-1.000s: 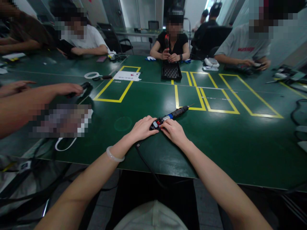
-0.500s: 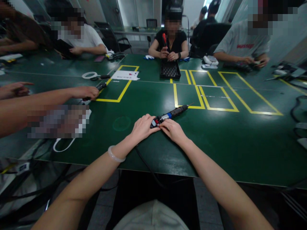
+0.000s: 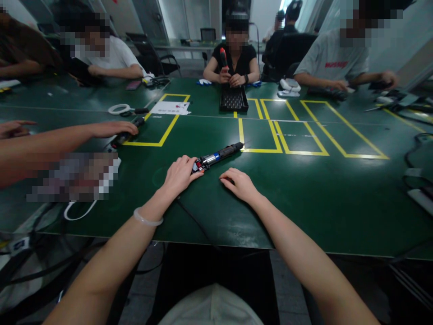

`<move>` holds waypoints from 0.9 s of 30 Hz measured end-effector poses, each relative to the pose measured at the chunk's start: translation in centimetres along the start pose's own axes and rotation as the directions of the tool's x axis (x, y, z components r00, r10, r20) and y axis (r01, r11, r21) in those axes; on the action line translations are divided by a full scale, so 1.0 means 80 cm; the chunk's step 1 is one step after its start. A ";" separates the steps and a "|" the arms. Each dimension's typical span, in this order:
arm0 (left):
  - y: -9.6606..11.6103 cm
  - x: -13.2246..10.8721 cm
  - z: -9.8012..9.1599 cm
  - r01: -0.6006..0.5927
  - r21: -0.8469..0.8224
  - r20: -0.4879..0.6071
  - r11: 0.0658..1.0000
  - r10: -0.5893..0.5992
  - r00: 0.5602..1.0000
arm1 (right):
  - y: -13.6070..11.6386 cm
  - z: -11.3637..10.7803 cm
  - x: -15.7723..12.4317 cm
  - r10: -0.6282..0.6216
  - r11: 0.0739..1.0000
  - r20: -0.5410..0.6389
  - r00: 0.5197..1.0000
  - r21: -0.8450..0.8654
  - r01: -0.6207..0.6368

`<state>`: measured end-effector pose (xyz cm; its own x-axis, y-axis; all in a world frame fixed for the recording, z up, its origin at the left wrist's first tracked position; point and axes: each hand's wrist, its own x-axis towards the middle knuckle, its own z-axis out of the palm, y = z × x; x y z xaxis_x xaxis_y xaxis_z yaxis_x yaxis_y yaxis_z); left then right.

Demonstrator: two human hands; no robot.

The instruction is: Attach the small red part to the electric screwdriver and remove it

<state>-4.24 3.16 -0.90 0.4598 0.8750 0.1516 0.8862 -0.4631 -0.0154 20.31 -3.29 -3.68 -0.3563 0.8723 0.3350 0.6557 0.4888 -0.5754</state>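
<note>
A dark pen-shaped electric tool (image 3: 216,157) with a silver and blue middle lies slantwise on the green table (image 3: 209,212), its thin tip pointing up and to the right. My left hand (image 3: 181,174) is wrapped round its rear end, where red and light parts show in the open housing. Apart from the tool, to its lower right, my right hand (image 3: 238,183) rests near the tabletop with its fingers curled and thumb close to them. Whether something small is between those fingertips cannot be made out.
Yellow tape outlines (image 3: 264,150) mark the table ahead. A black tray (image 3: 233,108) stands before a person opposite holding a red-tipped tool. At left, a co-worker's hand (image 3: 115,128) rests on another dark tool, near a white paper (image 3: 171,108). A cable runs toward me.
My left hand and the tool have shifted left. My right hand has come off the tool and now stands apart from it. The co-worker's hand at left has moved slightly over its tool.
</note>
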 end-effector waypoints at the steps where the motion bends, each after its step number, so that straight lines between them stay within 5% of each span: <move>1: -0.008 0.001 0.000 0.032 0.012 0.005 0.999 -0.032 0.999 | 0.000 0.000 0.000 0.001 1.000 0.001 1.000 0.004 -0.001; 6: -0.058 0.007 0.000 0.226 0.060 0.029 0.972 -0.228 0.973 | 0.003 -0.001 -0.001 0.014 1.000 0.001 1.000 0.001 -0.014; 16: -0.158 0.004 0.008 0.533 0.007 0.038 0.846 -0.532 0.846 | 0.005 0.000 0.001 0.033 0.999 0.029 0.999 -0.018 -0.032; 23: -0.150 -0.002 0.006 0.499 -0.022 -0.212 0.866 -0.492 0.844 | 0.007 0.002 0.000 0.036 0.999 0.027 0.999 -0.031 -0.035; 27: -0.137 0.002 0.003 0.450 0.004 -0.216 0.893 -0.439 0.872 | 0.006 0.002 -0.001 0.028 0.999 0.025 0.999 -0.026 -0.027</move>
<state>-13.82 8.41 -0.98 -0.0003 0.9357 0.3527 0.9985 -0.0188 0.0509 20.54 -3.08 -4.10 -0.3544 0.8857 0.3000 0.6820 0.4643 -0.5651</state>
